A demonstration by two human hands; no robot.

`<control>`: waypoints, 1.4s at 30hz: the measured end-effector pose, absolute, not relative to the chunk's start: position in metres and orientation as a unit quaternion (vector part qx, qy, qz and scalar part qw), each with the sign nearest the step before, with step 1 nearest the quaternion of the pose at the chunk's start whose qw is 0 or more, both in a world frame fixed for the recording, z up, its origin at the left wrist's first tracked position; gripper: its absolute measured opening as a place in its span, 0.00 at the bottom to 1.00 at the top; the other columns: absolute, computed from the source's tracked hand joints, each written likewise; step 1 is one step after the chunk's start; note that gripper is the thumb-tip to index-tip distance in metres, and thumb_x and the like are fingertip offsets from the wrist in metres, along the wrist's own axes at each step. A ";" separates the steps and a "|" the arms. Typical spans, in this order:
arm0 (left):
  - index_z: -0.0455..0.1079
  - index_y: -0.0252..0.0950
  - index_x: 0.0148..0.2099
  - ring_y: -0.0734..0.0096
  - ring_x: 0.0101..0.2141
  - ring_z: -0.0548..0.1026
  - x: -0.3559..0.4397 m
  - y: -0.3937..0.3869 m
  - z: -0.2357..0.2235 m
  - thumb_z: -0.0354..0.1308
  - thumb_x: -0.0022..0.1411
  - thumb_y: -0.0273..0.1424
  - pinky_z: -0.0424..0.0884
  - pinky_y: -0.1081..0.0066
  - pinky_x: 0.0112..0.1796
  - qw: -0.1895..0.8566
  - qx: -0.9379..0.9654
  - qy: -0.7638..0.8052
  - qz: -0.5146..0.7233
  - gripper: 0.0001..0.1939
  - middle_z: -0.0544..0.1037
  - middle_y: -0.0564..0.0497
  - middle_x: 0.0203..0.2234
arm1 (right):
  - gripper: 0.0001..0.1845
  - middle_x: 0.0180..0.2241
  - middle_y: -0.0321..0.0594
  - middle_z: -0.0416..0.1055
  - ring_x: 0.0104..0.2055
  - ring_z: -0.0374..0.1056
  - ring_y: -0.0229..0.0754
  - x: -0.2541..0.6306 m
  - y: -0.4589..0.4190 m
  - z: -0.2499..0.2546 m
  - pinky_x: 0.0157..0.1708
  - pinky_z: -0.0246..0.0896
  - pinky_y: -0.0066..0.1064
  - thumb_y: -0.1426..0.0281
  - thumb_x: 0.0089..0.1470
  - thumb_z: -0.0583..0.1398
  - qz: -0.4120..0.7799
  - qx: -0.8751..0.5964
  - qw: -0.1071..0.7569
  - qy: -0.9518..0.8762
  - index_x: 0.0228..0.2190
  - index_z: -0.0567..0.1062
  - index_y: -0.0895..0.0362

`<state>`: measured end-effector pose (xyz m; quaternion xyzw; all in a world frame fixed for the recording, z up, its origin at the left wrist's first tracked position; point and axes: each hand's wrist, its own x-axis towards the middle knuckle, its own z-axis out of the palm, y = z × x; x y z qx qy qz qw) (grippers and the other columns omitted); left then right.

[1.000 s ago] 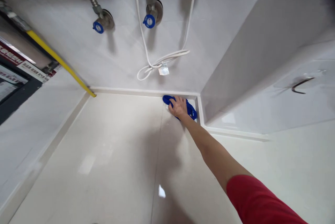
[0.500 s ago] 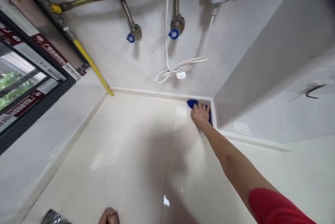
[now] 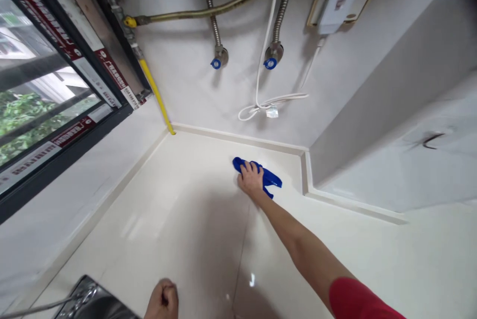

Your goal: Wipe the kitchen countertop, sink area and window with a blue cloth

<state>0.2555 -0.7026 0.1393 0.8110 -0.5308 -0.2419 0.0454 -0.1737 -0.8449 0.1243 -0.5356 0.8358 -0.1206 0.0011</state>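
My right hand [image 3: 251, 180] rests on a blue cloth [image 3: 271, 178], fingers bent over it and pressing it against a glossy white surface [image 3: 179, 195]. Part of the cloth is bunched under the fingers, while a folded flap spreads out to the right. At the bottom of the view my left hand [image 3: 164, 300] is curled into a fist, with nothing visible in it. To its left lies a dark, shiny object with metal parts [image 3: 93, 299], cut off by the frame.
A low raised edge [image 3: 238, 137] borders the surface. On the wall are two blue-handled valves [image 3: 218, 60], a looped white cord [image 3: 257, 108] and a plugged socket [image 3: 337, 8]. A yellow pipe [image 3: 156, 93] meets the left corner. A window [image 3: 40, 85] is at left.
My right hand has slid the blue cloth out of the right corner, leftward and toward me. The view has shifted, so more of my left fist and the dark object shows.
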 end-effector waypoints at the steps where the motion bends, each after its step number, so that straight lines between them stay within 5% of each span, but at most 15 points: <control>1: 0.71 0.47 0.41 0.63 0.32 0.72 0.253 -0.702 0.144 0.42 0.66 0.44 0.61 0.65 0.34 0.043 0.810 -0.531 -0.245 0.17 0.78 0.52 0.35 | 0.28 0.68 0.49 0.57 0.68 0.48 0.60 -0.157 -0.844 0.125 0.64 0.38 0.62 0.63 0.62 0.50 -0.127 -0.554 0.012 0.823 0.62 0.67 0.55; 18: 0.74 0.41 0.44 0.67 0.29 0.66 0.255 -0.686 0.137 0.43 0.69 0.39 0.51 0.67 0.32 0.133 0.785 -0.571 -0.200 0.18 0.78 0.47 0.34 | 0.27 0.68 0.42 0.58 0.71 0.45 0.53 0.066 -0.684 0.139 0.71 0.24 0.59 0.60 0.63 0.53 -0.188 -0.843 0.198 0.464 0.62 0.67 0.52; 25: 0.75 0.40 0.41 0.67 0.30 0.67 0.256 -0.685 0.136 0.45 0.68 0.36 0.53 0.67 0.33 0.200 0.765 -0.575 -0.209 0.17 0.79 0.46 0.34 | 0.25 0.66 0.37 0.61 0.72 0.47 0.46 0.019 -0.619 0.124 0.72 0.26 0.54 0.65 0.59 0.57 -0.168 -0.902 0.221 0.331 0.58 0.71 0.48; 34: 0.76 0.38 0.37 0.70 0.27 0.65 0.261 -0.678 0.120 0.49 0.61 0.34 0.56 0.68 0.34 0.362 0.730 -0.523 -0.249 0.13 0.75 0.50 0.26 | 0.27 0.66 0.41 0.62 0.72 0.48 0.50 -0.106 -0.520 0.113 0.71 0.32 0.60 0.69 0.62 0.55 -0.165 -0.903 0.139 0.372 0.62 0.67 0.49; 42: 0.69 0.36 0.37 0.71 0.24 0.66 0.298 -0.663 0.126 0.49 0.53 0.46 0.64 0.71 0.26 0.553 0.671 -0.330 -0.367 0.19 0.68 0.54 0.21 | 0.24 0.64 0.44 0.65 0.70 0.51 0.53 -0.038 -0.557 0.130 0.70 0.32 0.63 0.67 0.62 0.56 -0.141 -0.917 0.177 0.328 0.59 0.71 0.51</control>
